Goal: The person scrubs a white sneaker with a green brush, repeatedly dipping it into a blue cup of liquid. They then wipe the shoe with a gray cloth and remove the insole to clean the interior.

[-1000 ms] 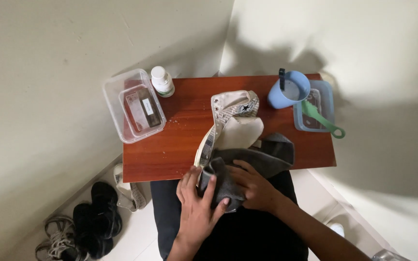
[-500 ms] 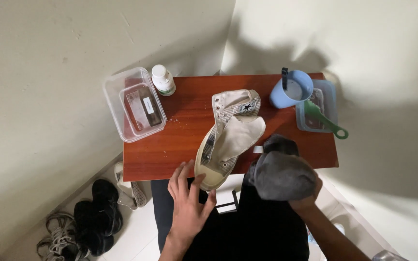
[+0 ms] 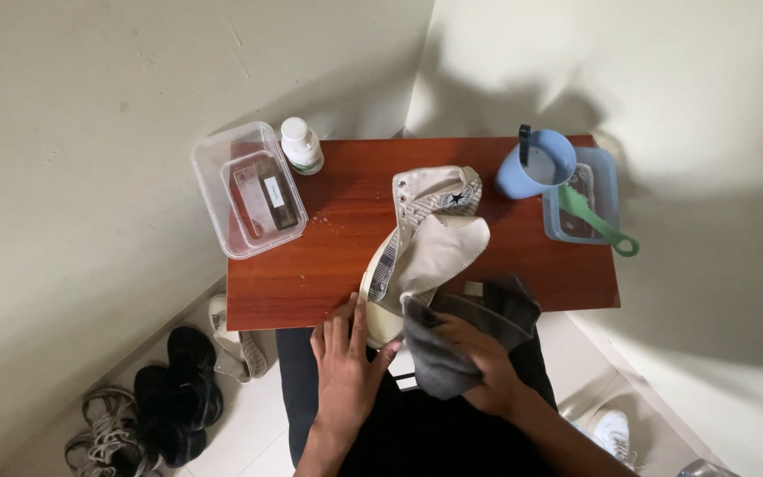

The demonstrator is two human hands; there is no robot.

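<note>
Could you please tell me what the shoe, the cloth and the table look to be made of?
The cream high-top shoe looks like matte canvas with a paler rubber sole: woven upper, metal eyelets. The dark grey cloth in the right hand seems soft fabric, since it folds limply. The reddish-brown table appears to be varnished wood or laminate, faintly glossy.

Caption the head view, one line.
Left hand steadies a cream sneaker while right hand presses a grey cloth against it.
</note>
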